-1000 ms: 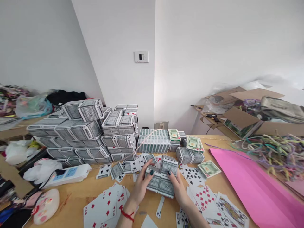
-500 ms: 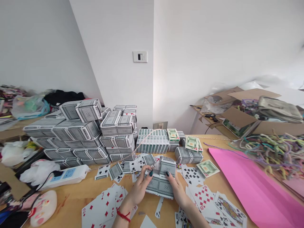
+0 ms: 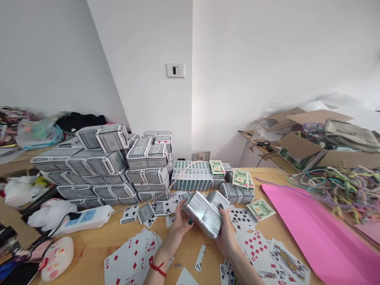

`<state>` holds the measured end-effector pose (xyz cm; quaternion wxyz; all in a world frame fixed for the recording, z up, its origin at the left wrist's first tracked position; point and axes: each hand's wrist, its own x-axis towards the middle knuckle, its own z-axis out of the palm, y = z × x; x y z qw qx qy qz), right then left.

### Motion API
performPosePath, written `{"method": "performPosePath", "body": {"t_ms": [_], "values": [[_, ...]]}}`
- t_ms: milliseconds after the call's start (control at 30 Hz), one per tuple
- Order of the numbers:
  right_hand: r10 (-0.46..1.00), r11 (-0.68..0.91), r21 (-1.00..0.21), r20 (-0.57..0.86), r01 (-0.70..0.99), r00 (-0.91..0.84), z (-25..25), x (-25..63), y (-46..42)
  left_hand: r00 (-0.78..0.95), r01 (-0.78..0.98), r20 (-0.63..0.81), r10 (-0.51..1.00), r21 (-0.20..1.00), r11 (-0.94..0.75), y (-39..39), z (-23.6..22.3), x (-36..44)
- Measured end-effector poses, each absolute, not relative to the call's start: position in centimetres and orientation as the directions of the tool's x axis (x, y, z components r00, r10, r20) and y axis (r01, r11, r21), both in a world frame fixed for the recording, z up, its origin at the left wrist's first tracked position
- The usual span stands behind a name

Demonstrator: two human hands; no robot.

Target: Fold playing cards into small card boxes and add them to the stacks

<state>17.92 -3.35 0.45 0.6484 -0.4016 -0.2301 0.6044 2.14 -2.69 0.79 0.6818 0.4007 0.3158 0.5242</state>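
Note:
Between my two hands is a block of folded playing cards [image 3: 199, 206], grey-patterned on its faces, tilted above the table. My left hand [image 3: 175, 228] grips its left side, with the dark-nailed thumb low near the edge and the fingers partly hidden behind. My right hand [image 3: 226, 229] is closed round the right side, its thumb lying over a second section that juts out at the upper right. Beneath and around the hands lie loose cards, with a narrow card strip marked 7 [image 3: 200, 258] just below.
Stacked folded-card blocks [image 3: 89, 162] rise at the left. Rows of card packs [image 3: 191, 178] stand behind, with a green card box [image 3: 260, 209] at the right. A power strip [image 3: 84, 220], pink paper [image 3: 308, 233] and tangled yarn [image 3: 341, 190] flank the work area.
My hands have turned and tipped the block, so its grey faces now slant down to the right. The right hand's grip has shifted to the upper right section.

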Motion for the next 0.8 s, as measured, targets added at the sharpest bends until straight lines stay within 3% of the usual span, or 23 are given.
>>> {"method": "performPosePath", "body": {"t_ms": [100,233,367,533,800], "values": [[0.968,-0.064,-0.777,-0.201,-0.627,0.15,0.4,18.0,-3.3,0.289,-0.361,-0.05,0.956,0.919,0.157,-2.8,0.3,2.3],[0.977,-0.035,-0.834,-0.144,-0.55,0.157,0.3,18.2,-3.2,0.095,-0.282,-0.126,0.988,0.948,0.148,-2.6,0.7,2.4],[0.996,-0.048,-0.93,-0.07,-0.364,0.048,1.4,18.2,-3.6,-0.069,-0.331,-0.068,0.995,0.943,0.042,-2.6,1.6,2.4],[0.968,-0.177,-0.962,-0.132,-0.207,-0.215,2.5,18.1,-4.4,-0.086,-0.43,-0.012,0.996,0.903,-0.026,-2.7,1.9,2.4],[0.959,-0.221,-0.972,-0.202,-0.08,-0.198,1.9,17.9,-4.9,-0.042,-0.455,-0.042,0.998,0.89,0.019,-2.4,1.5,2.1]]}}
